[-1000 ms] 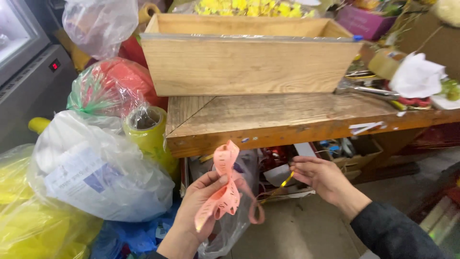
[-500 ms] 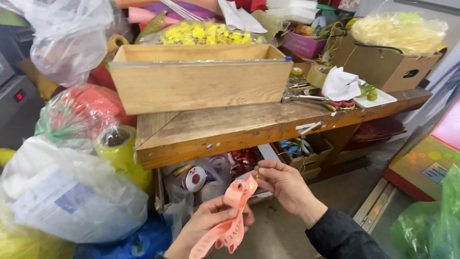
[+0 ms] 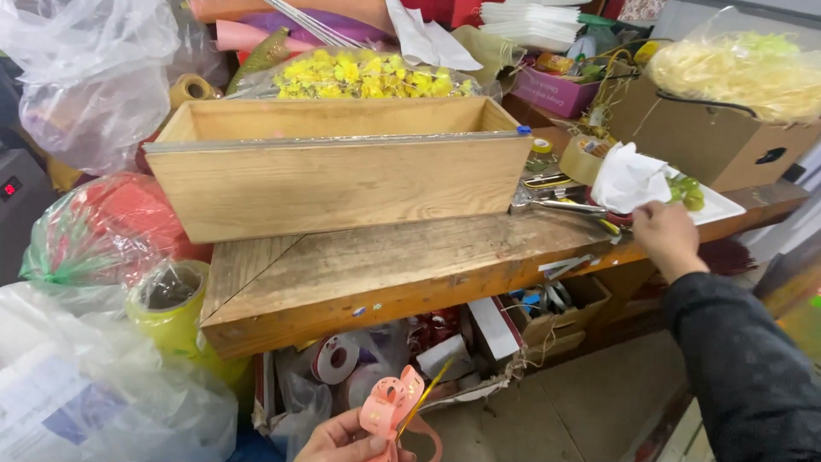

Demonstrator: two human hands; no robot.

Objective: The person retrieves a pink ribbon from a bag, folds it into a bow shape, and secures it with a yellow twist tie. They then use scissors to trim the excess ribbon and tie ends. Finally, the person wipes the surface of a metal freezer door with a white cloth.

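My left hand [image 3: 340,441] is at the bottom edge, pinching a looped pink ribbon bow [image 3: 386,407] with a thin gold strip sticking up from it. My right hand [image 3: 665,238], in a dark sleeve, reaches over the right end of the wooden workbench [image 3: 385,269]. Its fingers are at the coloured handles of tools lying there, beside metal scissors [image 3: 552,204] and under a crumpled white paper [image 3: 629,177]. The fingertips are hidden, so I cannot tell whether they grip anything.
A long open wooden box [image 3: 342,184] sits on the bench, yellow flowers [image 3: 368,77] behind it. A tape roll [image 3: 583,158] and a cardboard box [image 3: 727,141] stand at right. Plastic bags [image 3: 94,385] and a yellow roll [image 3: 171,308] crowd the left. Ribbon spools [image 3: 335,359] lie under the bench.
My right hand has let go of the ribbon and moved up and right to the bench's far end. My left hand has dropped lower with the bow. My view has shifted right.
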